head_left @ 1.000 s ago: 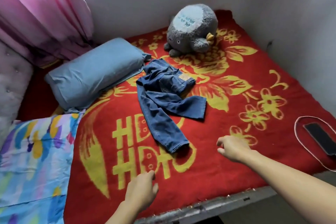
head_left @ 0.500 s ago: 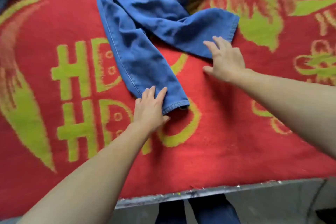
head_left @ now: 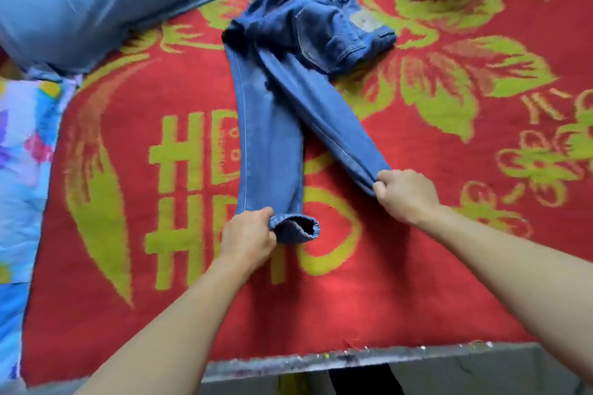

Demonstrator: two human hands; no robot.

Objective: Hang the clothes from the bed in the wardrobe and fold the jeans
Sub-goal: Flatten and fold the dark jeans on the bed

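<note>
left grip [head_left: 247, 234] now pinching lower-centre cuff | right grip [head_left: 406, 194] now clutching centre-right cuff | jeans [head_left: 272, 125] legs pulled straighter, waist bunched upper centre | folding looks just begun

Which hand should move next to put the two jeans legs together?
Probably the right hand: it pinches the hem of the slanted leg, which can swing over. The left hand holds the straight leg of the jeans.

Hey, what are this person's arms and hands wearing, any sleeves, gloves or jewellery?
Nothing visible: the left hand and right hand are ungloved, both forearms bare to the frame edge, no sleeves, watch or bracelet. Rings cannot be told.
</note>
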